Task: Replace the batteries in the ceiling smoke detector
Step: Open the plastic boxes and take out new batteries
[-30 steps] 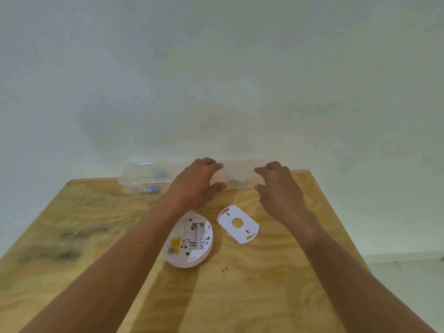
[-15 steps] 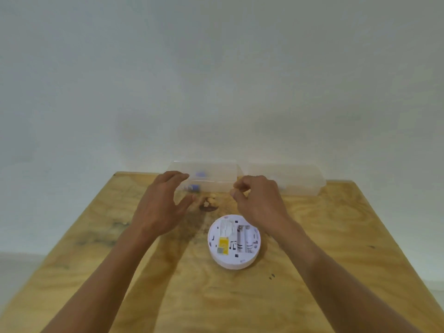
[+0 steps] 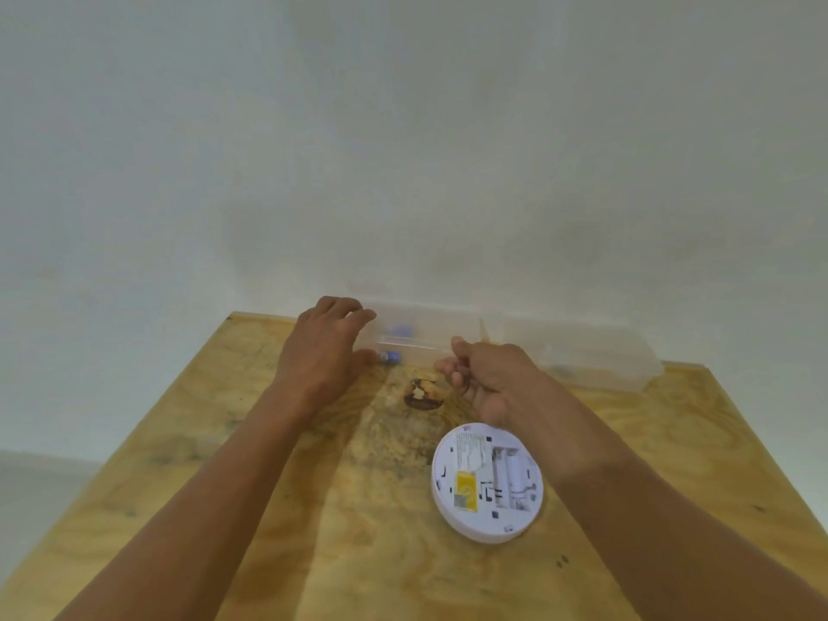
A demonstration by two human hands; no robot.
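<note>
A round white smoke detector [image 3: 486, 481] lies back side up on the wooden table [image 3: 313, 508], with a yellow label and white batteries showing in its open compartment. At the table's far edge stands a clear plastic box [image 3: 425, 329] holding blue-tipped batteries [image 3: 390, 355]. My left hand [image 3: 325, 351] rests fingers apart against the box's left end. My right hand [image 3: 486, 378] hovers at the box's near right corner, fingers curled; whether it pinches anything is unclear.
A second clear plastic box [image 3: 591, 356] stands to the right along the wall. A dark knot [image 3: 421, 394] marks the wood between my hands. A white wall rises behind the table. Two tiny dark specks [image 3: 562, 561] lie near the front right.
The view has swung, so the detector now sits lower right. Both hands shifted left to the box with the batteries. The white mounting plate seen a second ago is out of sight.
</note>
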